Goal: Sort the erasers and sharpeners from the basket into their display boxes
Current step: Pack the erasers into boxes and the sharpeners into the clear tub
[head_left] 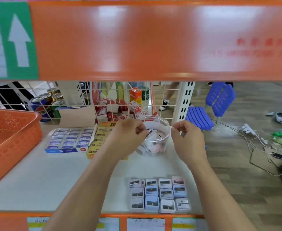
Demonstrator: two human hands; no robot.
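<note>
Clear tub point(155, 116) mouth up, left hand point(128, 135) grip pinching a sharpener point(149, 131) over it, axis blurred, right hand point(188, 139) pinching rim

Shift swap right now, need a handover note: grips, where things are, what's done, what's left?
Left grip pinches a small item, likely a sharpener, over the clear tub; right grip pinches the tub's rim.
Orange basket sits left on the shelf; its inside is hidden.
Done: blue eraser box and yellow eraser box look full; tub partly filled.
Left: the sharpener rows at the shelf's front edge probably go into the tub.
</note>
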